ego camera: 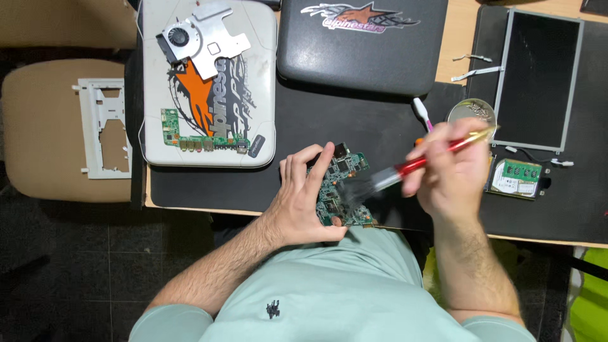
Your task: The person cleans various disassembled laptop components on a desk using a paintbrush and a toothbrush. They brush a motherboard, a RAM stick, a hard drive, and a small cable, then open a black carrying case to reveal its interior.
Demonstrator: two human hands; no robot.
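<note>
My left hand (303,201) grips a green circuit board (341,183) by its left edge and holds it tilted above the black mat (215,187). My right hand (451,171) is closed on a red-handled brush (423,161). Its blurred bristles lie over the board's right side. The brush's golden end sticks out to the upper right, past my fingers.
A white laptop shell (209,82) carries a fan with a metal plate (199,38) and an L-shaped green board (196,140). A dark case (361,44) lies behind. At right are a screen panel (538,79), a round tin (472,113), a drive with a memory module (518,177). A white frame (104,126) rests on a chair.
</note>
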